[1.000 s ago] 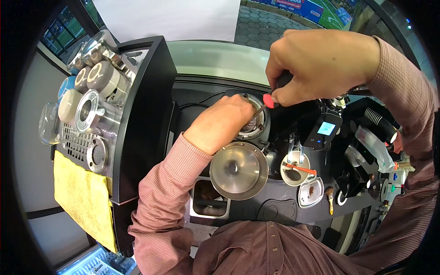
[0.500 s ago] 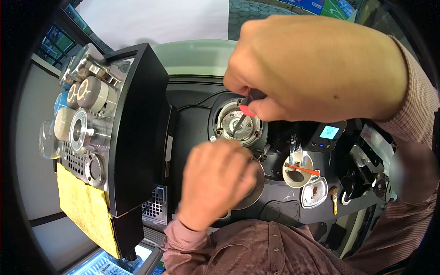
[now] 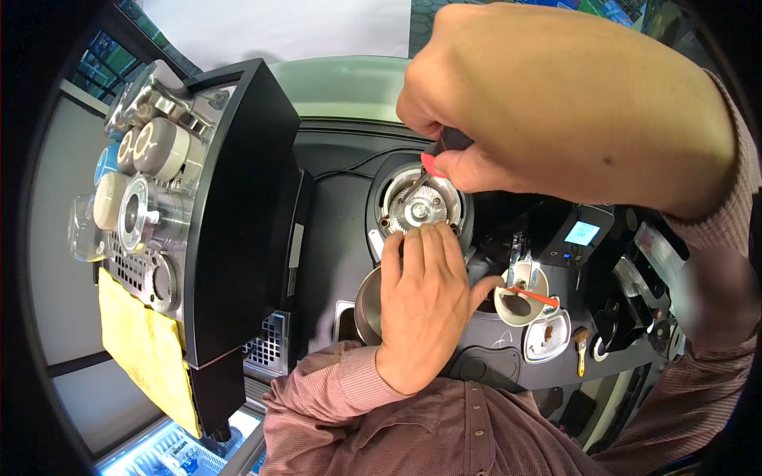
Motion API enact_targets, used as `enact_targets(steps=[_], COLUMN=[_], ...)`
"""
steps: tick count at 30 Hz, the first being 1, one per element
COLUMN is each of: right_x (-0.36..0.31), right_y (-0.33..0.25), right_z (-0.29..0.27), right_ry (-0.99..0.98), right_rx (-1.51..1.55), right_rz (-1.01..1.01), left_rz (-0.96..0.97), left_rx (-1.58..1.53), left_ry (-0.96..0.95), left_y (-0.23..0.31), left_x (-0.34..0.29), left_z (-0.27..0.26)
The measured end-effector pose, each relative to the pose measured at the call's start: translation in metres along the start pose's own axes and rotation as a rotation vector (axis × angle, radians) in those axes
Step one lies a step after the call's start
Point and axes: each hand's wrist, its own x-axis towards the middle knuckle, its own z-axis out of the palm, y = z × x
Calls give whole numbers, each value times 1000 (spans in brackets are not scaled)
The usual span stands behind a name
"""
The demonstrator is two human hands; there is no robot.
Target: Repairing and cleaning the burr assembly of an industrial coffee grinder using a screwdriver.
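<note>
A coffee grinder with its top off stands on the dark counter, its round toothed burr (image 3: 432, 208) inside a metal ring. My right hand (image 3: 476, 103) reaches over from the right, closed round the black and red handle of a screwdriver (image 3: 414, 187). The slanting metal shaft meets the left part of the burr area. My left hand (image 3: 429, 309) is open, palm down, with its fingers stretched out to the near rim of the grinder and its thumb apart. Partly under that hand lies a round metal bowl (image 3: 367, 305).
At left stands a black coffee machine (image 3: 246, 214) with cups on top and a yellow cloth (image 3: 147, 341). To the right are a white cup (image 3: 520, 309) with an orange-handled tool, a small tray (image 3: 548, 337), a brush (image 3: 581, 349) and a lit display scale (image 3: 582, 232).
My left hand has moved right and flattened, its fingers now at the grinder's near rim. The screwdriver shaft has shifted from the burr's middle toward its upper left. The view has shifted slightly.
</note>
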Motion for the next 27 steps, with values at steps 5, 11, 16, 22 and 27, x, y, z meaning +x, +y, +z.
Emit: enact_targets(steps=[5, 11, 16, 22, 27], right_x=[0, -2, 5, 4, 53], right_y=[2, 0, -5, 1, 10], right_z=[3, 3, -1, 9, -44], right_ry=[15, 24, -181, 125, -634], right_rx=[-17, -62, -77, -40, 284], right_rz=[-37, -93, 62, 51, 420], left_rz=[51, 61, 42, 60, 79], left_rx=[1, -35, -93, -67, 21], left_ry=[-34, 11, 15, 49, 22], left_y=[-12, -12, -13, -12, -17], left_x=[16, 13, 11, 11, 9], left_z=[0, 8, 9, 9, 9])
